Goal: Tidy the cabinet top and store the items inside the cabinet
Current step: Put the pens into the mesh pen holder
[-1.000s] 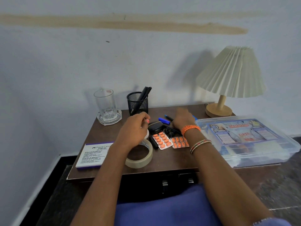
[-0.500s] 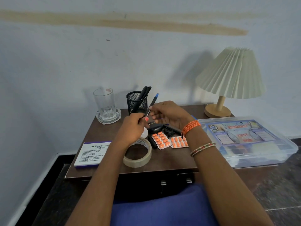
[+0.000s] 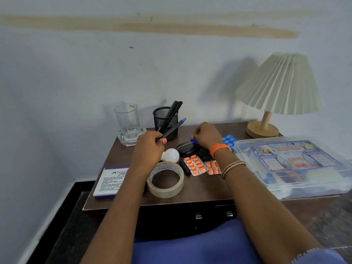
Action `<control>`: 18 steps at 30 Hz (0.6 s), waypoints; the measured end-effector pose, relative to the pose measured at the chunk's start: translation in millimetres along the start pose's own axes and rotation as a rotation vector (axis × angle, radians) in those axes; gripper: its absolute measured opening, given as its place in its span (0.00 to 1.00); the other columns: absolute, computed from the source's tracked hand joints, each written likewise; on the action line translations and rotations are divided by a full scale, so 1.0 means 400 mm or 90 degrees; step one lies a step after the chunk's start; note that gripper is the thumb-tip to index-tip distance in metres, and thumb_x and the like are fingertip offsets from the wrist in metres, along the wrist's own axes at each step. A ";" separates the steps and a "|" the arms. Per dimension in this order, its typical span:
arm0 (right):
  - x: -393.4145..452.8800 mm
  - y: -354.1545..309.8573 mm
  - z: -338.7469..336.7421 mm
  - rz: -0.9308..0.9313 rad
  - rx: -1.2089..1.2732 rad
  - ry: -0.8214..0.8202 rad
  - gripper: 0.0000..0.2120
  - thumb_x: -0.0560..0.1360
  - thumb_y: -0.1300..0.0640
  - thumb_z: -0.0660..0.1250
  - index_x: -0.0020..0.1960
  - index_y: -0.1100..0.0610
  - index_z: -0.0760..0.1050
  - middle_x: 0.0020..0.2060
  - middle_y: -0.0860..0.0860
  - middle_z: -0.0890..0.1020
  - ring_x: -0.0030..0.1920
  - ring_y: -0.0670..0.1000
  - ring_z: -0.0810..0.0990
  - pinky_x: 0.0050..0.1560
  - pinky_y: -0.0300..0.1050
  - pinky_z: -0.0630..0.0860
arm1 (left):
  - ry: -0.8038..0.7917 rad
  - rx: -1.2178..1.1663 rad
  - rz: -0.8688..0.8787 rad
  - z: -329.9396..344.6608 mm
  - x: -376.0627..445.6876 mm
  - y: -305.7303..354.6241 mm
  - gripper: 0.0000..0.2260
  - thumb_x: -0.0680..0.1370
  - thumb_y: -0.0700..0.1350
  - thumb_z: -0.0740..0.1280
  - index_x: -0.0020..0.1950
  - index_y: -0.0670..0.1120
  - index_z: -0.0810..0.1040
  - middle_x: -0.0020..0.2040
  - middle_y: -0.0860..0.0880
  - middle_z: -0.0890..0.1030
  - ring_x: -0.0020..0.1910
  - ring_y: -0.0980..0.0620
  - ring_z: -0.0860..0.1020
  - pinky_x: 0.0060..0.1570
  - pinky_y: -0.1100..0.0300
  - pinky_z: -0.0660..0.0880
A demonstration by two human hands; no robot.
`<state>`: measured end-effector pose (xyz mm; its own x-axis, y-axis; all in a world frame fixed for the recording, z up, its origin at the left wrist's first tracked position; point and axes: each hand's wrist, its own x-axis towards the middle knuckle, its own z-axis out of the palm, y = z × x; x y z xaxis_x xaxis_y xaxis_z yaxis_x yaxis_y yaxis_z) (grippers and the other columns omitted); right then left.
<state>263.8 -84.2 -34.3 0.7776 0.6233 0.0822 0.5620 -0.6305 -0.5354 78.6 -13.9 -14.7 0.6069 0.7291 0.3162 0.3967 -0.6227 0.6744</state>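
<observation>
The left hand [image 3: 150,147] now holds the pen [image 3: 174,127] passed over by the right hand [image 3: 206,137]. That hand has gone back down, fingers curled on a blue pen [image 3: 194,140]. The pens look bound for the far mesh cup [image 3: 165,119].

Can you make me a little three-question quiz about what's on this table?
1. True or false: the left hand holds a pen with a blue tip.
2. What lies nearest the roll of tape? A) the lamp B) the white bulb C) the glass
3. Fill in: the pills in the two packs by the right hand's wrist are ____ in colour.

Key: 1 true. 2 B. 3 orange.
</observation>
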 end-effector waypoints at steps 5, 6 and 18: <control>0.012 0.002 0.013 -0.003 -0.097 0.001 0.14 0.73 0.54 0.70 0.56 0.61 0.77 0.54 0.59 0.81 0.54 0.59 0.80 0.53 0.50 0.76 | -0.001 0.006 -0.008 -0.003 0.001 -0.004 0.07 0.78 0.42 0.64 0.52 0.43 0.81 0.43 0.45 0.81 0.43 0.49 0.79 0.47 0.52 0.76; 0.012 0.002 0.015 0.000 -0.099 -0.003 0.14 0.74 0.55 0.70 0.56 0.61 0.76 0.55 0.59 0.80 0.54 0.59 0.80 0.53 0.50 0.76 | -0.002 0.006 -0.009 -0.004 0.000 -0.004 0.07 0.78 0.42 0.64 0.52 0.43 0.81 0.43 0.45 0.82 0.43 0.49 0.79 0.47 0.52 0.76; -0.095 -0.081 -0.136 -0.099 0.560 0.362 0.08 0.74 0.61 0.70 0.52 0.56 0.77 0.40 0.57 0.83 0.42 0.54 0.83 0.45 0.50 0.82 | 0.044 -0.043 -0.028 -0.020 -0.004 0.002 0.07 0.78 0.41 0.64 0.51 0.43 0.82 0.41 0.42 0.82 0.42 0.45 0.78 0.45 0.52 0.74</control>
<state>231.2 -112.7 25.8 0.8600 0.2168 0.4619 0.4419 0.1359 -0.8867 72.7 -13.3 -9.2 0.5400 0.7746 0.3293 0.3725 -0.5707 0.7318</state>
